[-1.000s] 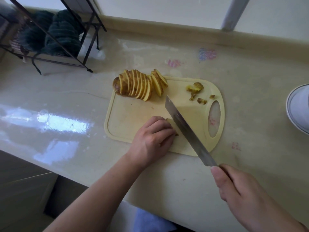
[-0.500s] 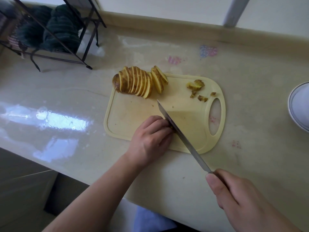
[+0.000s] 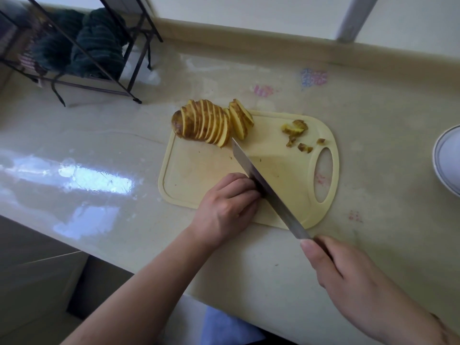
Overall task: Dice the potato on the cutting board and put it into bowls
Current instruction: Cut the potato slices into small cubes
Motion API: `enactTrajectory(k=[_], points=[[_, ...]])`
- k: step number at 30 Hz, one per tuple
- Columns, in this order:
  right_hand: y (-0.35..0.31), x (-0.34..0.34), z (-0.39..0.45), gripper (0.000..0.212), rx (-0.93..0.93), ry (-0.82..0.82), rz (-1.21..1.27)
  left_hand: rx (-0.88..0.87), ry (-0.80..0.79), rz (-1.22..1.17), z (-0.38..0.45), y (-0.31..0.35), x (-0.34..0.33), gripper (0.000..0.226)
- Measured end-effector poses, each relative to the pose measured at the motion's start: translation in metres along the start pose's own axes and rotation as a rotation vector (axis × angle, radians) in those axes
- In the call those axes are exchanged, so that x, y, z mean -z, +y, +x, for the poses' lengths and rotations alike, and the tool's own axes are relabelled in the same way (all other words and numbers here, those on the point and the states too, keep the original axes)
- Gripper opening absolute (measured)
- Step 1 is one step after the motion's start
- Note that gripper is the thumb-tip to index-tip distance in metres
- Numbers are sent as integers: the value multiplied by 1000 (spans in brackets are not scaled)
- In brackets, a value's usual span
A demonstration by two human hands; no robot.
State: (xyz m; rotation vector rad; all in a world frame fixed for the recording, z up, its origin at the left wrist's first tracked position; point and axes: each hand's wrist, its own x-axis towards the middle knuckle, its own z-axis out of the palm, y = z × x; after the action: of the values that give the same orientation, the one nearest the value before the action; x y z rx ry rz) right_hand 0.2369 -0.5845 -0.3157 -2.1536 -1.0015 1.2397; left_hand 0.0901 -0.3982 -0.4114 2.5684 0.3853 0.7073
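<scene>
A pale yellow cutting board [image 3: 286, 168] lies on the counter. At its far left corner a sliced potato [image 3: 204, 125] stands fanned out, and a few more slices [image 3: 240, 119] lean beside it. Small potato bits [image 3: 295, 129] lie near the board's handle hole. My left hand [image 3: 224, 207] rests on the board's near edge with curled fingers over a potato slice, which is hidden beneath them. My right hand [image 3: 348, 277] grips the handle of a knife [image 3: 263, 180]. The blade slants across the board, against my left knuckles, with its tip near the fanned slices.
A white bowl [image 3: 445, 160] sits at the right edge of the view, partly cut off. A black wire rack [image 3: 74, 46] holding dark cloths stands at the back left. The counter's front edge runs just below my forearms.
The knife has swung left and come down against my left knuckles, its tip now nearer the fanned slices. The pale piece seen at my fingertips earlier is now covered.
</scene>
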Motion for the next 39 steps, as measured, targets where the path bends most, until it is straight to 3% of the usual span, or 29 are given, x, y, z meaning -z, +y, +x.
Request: enactTrajectory(k=[6,10,15,17,19,21,23,25,28,39], points=[[6,2,-5,49,9,-39,-4,35,-8,-31,-5,0,1,10],[8,12,-12,75,52,-32,-11,36,3,-45,-12,0,10,14],[19,23,-17,74,62,17,-129,110,388,-30,5,10,46,23],[26,22,-17,65,90,53,-248,72,431,-35,31,22,66,19],[29,18,-17,58,102,53,-340,66,186,-87,62,33,86,6],[31,13,-16,60,123,46,-376,148,-286,-83,91,36,94,16],[29,9,-15,67,135,57,-393,138,-694,88,110,28,86,26],[27,6,-14,76,136,86,-409,77,-895,161,120,23,71,32],[25,2,-12,79,149,86,-429,31,-988,154,121,19,56,35],[10,4,-14,93,135,-32,-576,-159,-1012,143,119,24,53,27]])
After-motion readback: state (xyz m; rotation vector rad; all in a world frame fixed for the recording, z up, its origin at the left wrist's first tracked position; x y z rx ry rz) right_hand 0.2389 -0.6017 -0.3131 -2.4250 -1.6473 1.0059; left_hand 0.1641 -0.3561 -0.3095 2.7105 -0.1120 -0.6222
